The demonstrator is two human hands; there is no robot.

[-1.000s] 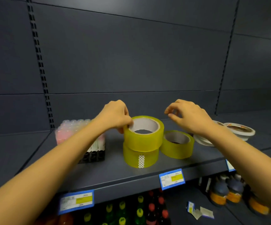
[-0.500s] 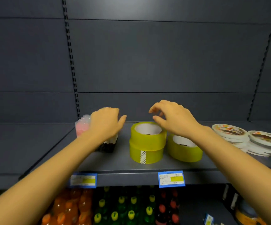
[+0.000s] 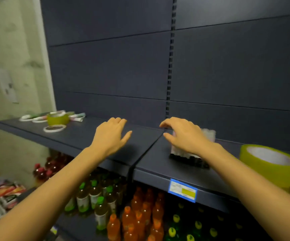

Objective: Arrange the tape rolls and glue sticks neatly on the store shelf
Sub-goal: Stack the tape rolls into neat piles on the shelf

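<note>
My left hand (image 3: pixel 112 135) hovers open above the dark shelf (image 3: pixel 81 136), fingers relaxed, holding nothing. My right hand (image 3: pixel 184 134) reaches over a block of glue sticks (image 3: pixel 208 136) with pink caps and black bases, fingers spread and slightly bent, apart from it or just touching; which, I cannot tell. A yellow tape roll (image 3: pixel 269 164) stands at the right edge on another roll. Far left on the shelf lie another yellow tape roll (image 3: pixel 58 119), thin white tape rings (image 3: pixel 54 128) and some loose glue sticks (image 3: pixel 77 117).
Below the shelf stand rows of drink bottles (image 3: pixel 137 216) in green, orange and yellow. A blue price tag (image 3: pixel 182 189) sits on the shelf edge. Packaged goods (image 3: pixel 3 190) lie at lower left beside a pale wall (image 3: pixel 10 66).
The view has swung left, so the stacked yellow rolls now sit at the right edge. My left hand left the glue sticks and moved left; my right hand moved from the rolls to above the glue sticks.
</note>
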